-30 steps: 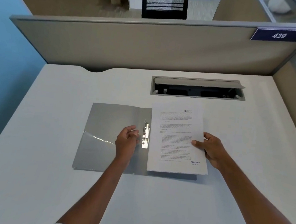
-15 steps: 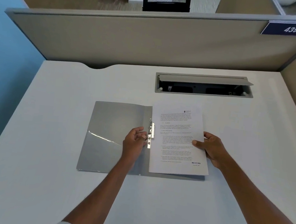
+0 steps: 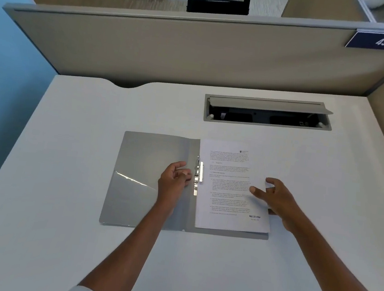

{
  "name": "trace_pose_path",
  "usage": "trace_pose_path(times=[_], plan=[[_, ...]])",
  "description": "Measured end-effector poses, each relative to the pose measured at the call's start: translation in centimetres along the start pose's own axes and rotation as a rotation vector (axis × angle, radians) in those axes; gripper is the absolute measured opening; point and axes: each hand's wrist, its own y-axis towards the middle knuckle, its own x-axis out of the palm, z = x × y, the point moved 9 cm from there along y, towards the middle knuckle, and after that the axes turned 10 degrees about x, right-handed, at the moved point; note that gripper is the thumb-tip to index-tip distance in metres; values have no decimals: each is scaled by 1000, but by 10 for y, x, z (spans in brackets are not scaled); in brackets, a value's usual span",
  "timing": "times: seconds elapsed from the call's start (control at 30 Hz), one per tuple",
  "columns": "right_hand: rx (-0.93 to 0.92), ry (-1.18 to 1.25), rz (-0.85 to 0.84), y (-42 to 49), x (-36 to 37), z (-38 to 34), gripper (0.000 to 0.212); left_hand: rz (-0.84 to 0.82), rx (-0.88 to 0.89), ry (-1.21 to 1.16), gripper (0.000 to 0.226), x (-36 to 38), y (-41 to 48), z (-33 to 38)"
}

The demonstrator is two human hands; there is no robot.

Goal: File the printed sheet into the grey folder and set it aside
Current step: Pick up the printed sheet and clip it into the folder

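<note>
The grey folder [image 3: 146,164] lies open flat on the white desk. The printed sheet [image 3: 228,173] lies on its right half, its left edge under the metal clip [image 3: 198,174] at the spine. My left hand [image 3: 174,179] rests on the left flap, fingertips right beside the clip, holding nothing I can see. My right hand [image 3: 275,199] hovers over the sheet's right edge, fingers spread, thumb over the paper.
An open cable tray [image 3: 267,114] with a raised lid is set into the desk [image 3: 59,226] behind the folder. A beige partition [image 3: 172,48] closes the back and right; a blue wall stands at the left.
My right hand has lifted off the sheet and spread its fingers. The left hand stays by the clip, which now lies flat on the sheet's edge.
</note>
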Motion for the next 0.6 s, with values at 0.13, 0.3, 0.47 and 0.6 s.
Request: trace_pose_path(times=[0.13, 0.3, 0.47, 0.6], plan=[[3, 1, -20, -11, -2, 24, 73, 6, 18, 33, 31, 2, 19, 13], [-35, -46, -41, -21, -2, 42, 72, -37, 119, 249, 31, 21, 57, 45], [-118, -186, -86, -30, 7, 42, 78, -163, 290, 568, 34, 55, 91, 79], [-114, -263, -80, -33, 10, 47, 104, -250, 369, 757, 37, 75, 107, 87]])
